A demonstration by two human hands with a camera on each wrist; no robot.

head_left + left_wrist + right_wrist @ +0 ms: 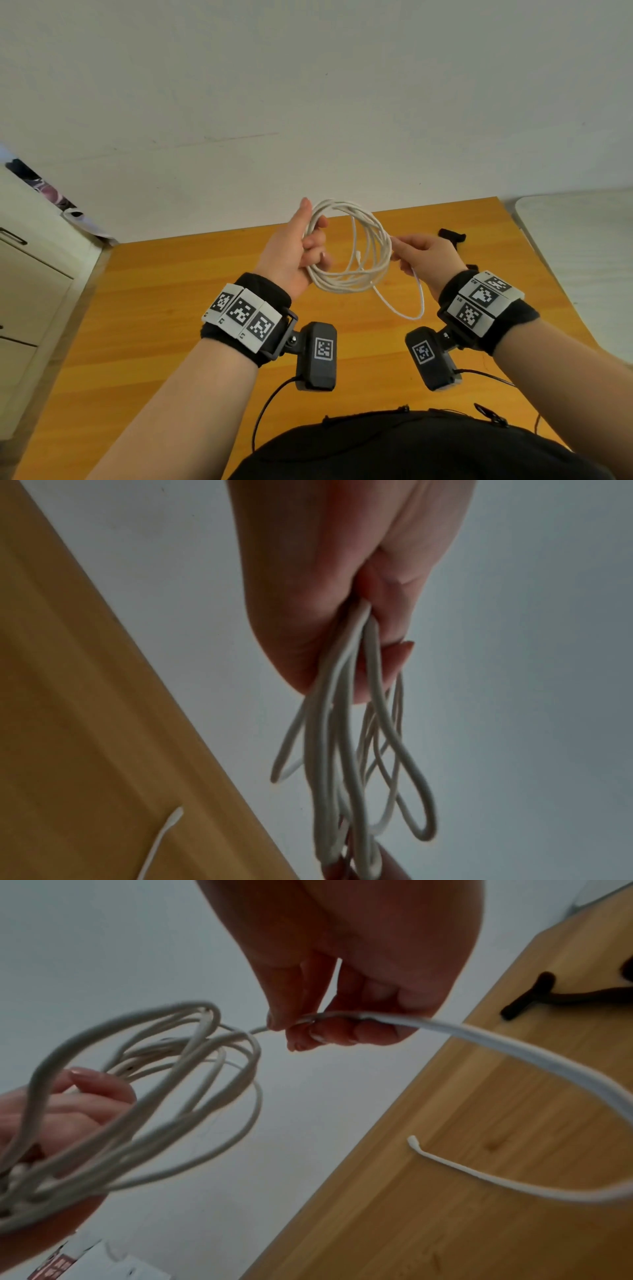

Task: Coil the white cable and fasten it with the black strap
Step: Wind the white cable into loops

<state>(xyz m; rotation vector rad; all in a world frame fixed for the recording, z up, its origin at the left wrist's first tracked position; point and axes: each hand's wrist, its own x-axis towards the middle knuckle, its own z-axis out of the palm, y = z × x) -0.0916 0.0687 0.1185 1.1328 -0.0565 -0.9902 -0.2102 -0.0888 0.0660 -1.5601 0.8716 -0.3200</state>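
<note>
- Up above the wooden table [342, 359], one white cable [363, 240] hangs between two raised hands, gathered into a loose bundle of several rounds; the exact number of loops I can't make out, they overlap too much.
- The cable is thin, matte and pale; its rounds are uneven, some wider than others, and one small connector dangles inside the ring.
- A single free tail drops from the coil's right side, curves down in a slack U and ends in a plain white tip, seen from the right wrist hovering over the tabletop.
- The left hand [294, 246] has the bundle's left side: fingers curled round the gathered strands, thumb pointing up beside them.
- The right hand [424, 253] pinches just one strand between thumb and forefinger tips at the coil's right edge, the other fingers tucked in under it.
- One black strap [452, 235] lies flat on the table beyond the right hand, near the far edge, well apart from the cable and untouched.
- Behind it all, a plain white wall [308, 85]; a pale cabinet [30, 291] stands to the left.
</note>
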